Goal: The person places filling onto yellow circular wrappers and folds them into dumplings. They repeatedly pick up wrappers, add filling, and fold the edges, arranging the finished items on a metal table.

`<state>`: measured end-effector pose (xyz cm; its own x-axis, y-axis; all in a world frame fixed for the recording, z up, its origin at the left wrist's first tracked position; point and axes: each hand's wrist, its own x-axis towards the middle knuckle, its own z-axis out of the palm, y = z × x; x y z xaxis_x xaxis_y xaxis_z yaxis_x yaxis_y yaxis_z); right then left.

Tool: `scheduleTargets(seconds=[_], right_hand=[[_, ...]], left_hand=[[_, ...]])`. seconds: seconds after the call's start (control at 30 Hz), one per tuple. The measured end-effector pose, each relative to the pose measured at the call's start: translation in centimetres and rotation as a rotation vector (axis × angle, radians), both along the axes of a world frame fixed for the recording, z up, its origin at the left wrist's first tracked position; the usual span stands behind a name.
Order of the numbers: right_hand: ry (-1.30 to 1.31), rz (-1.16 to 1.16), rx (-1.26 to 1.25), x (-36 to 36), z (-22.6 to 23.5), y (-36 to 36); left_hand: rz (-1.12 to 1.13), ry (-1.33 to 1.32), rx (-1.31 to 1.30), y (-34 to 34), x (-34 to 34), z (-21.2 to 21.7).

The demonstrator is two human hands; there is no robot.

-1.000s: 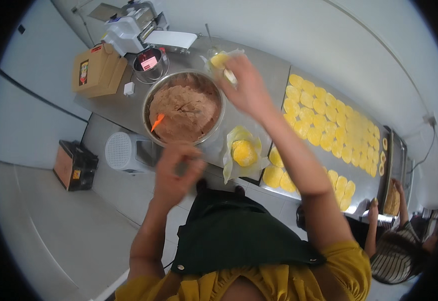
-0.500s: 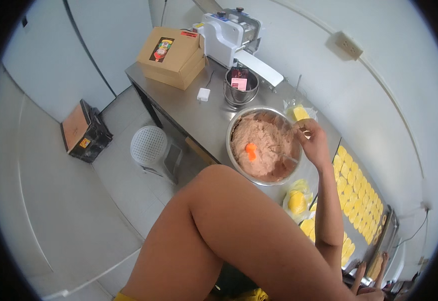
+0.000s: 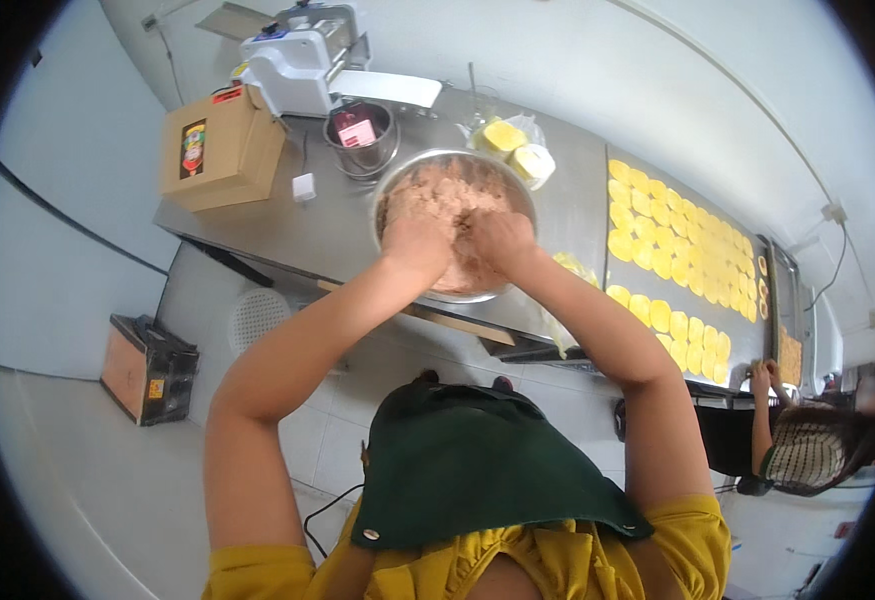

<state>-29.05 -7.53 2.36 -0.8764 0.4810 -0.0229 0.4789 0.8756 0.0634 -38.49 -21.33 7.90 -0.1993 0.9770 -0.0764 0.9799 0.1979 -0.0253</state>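
Both my hands are sunk in a pinkish ground meat mixture inside a round steel bowl. My left hand presses into the left front of the mixture. Close beside it, my right hand reaches in from the right, knuckles up. The mixture and the backs of the hands hide the fingers of both. Behind the bowl's right rim lie yellow round wrappers in clear plastic and a paler stack.
A steel pail holding a phone-like object, a white plug, a cardboard box and a white machine stand leftward. Rows of yellow rounds cover the right side of the table. Another person works at far right.
My view has turned. My right hand has gone from the bowl's right rim into the mixture; the left is now in it too. The orange blob on top is no longer visible.
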Motion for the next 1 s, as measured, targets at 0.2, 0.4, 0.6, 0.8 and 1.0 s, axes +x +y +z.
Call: scheduleTargets(seconds=[0.2, 0.4, 0.6, 0.8, 1.0], right_hand=[[-0.171, 0.091, 0.002, 2.2, 8.9, -0.8], [0.237, 0.075, -0.240, 9.8, 7.0, 3.0], [0.627, -0.207, -0.625, 11.1, 1.0, 1.6], [1.092, -0.418, -0.886, 9.3, -4.1, 1.4], [1.187, -0.589, -0.817, 6.8, -6.2, 1.3]], left_hand=[[0.145, -0.096, -0.030, -4.2, -2.7, -0.3], [0.345, -0.118, 0.115, -5.4, 0.1, -2.8], [0.187, -0.039, 0.046, -5.6, 3.2, 0.8], [-0.040, 0.082, 0.116, -3.9, 4.6, -3.2], [-0.205, -0.051, -0.114, 0.2, 3.8, -5.3]])
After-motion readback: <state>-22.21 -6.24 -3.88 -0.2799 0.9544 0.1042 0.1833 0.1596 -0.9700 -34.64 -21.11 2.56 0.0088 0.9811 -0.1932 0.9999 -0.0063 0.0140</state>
